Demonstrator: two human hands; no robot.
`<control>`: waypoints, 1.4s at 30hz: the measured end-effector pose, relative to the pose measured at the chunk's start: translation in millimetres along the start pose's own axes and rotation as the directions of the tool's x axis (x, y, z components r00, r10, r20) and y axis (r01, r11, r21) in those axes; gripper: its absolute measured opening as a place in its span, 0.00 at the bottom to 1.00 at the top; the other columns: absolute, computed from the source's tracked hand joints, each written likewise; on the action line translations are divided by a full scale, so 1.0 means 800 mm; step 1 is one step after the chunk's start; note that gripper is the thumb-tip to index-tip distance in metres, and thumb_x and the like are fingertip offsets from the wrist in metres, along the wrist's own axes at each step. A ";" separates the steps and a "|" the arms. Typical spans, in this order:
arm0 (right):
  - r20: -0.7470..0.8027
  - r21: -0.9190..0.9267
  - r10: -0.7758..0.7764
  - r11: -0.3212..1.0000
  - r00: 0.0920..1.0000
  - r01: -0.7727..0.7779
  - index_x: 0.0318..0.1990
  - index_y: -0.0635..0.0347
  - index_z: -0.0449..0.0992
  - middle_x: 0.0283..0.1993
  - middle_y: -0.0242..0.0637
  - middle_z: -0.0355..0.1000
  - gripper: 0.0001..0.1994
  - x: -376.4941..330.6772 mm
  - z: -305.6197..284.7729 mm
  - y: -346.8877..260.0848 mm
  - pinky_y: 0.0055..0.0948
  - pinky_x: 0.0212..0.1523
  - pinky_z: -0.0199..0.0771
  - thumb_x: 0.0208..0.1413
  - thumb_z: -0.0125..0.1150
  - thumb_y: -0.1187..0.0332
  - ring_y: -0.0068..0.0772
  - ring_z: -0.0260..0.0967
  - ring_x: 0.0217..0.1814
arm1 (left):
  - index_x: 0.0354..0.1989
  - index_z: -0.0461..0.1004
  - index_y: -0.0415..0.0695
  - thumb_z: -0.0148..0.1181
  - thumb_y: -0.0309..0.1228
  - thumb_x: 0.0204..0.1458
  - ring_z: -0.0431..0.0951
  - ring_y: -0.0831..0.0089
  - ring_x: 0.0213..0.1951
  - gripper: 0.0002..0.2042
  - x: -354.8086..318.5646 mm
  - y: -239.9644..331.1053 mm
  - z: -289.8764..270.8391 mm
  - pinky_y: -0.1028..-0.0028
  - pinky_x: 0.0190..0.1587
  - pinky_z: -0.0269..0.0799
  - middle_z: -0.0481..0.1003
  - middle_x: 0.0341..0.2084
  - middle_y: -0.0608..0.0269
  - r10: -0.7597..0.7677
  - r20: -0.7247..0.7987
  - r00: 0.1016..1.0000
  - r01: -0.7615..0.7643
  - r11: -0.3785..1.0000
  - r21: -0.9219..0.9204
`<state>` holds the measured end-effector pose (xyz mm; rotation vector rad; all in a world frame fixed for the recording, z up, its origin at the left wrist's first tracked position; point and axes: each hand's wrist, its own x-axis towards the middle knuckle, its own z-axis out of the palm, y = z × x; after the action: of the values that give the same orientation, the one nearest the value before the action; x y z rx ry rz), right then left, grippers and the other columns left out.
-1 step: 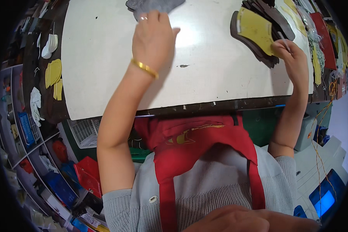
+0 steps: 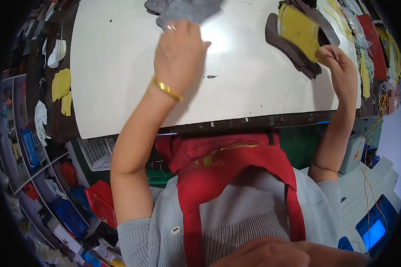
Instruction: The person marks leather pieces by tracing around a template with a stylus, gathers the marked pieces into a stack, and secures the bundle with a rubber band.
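Note:
My left hand [image 2: 179,55], with a gold bangle at the wrist, is at the far middle of the white work board [image 2: 120,80]. Its fingertips are closed on a grey fabric piece [image 2: 194,13], blurred by motion, beside another dark grey piece [image 2: 158,5]. At the right, my right hand [image 2: 343,71] pinches the lower end of a yellow curved template [image 2: 297,32]. A slim pale thing, perhaps a pen, shows at those fingers too. Beneath the template lies a stack of dark brown cut pieces [image 2: 289,52].
Yellow pattern pieces [image 2: 61,84], white pieces [image 2: 58,53] and a white glove [image 2: 41,120] lie along the left edge. Clear plastic and a red flat thing [image 2: 372,44] are at the right. Shelves with bins stand lower left; orange cords [image 2: 365,164] hang lower right.
My left hand has come slightly nearer and to the right, with the grey fabric piece. My right hand and the yellow template have shifted a little to the right.

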<state>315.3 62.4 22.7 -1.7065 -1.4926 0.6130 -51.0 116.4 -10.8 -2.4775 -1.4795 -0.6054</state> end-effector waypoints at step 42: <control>0.319 -0.201 -0.608 0.707 0.727 0.679 0.43 0.54 0.81 0.37 0.34 0.78 0.08 0.014 0.101 -0.102 0.39 0.36 0.74 0.59 0.61 0.66 0.43 0.76 0.36 | 0.49 0.77 0.31 0.56 0.25 0.47 0.76 0.61 0.41 0.19 -0.085 0.107 -0.056 0.70 0.40 0.77 0.74 0.42 0.50 0.252 0.116 0.961 -0.250 0.968 -0.038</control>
<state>205.4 93.7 42.2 -1.1875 -2.3034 0.1947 -15.9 4.6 3.0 -2.7031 -1.1711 -0.4348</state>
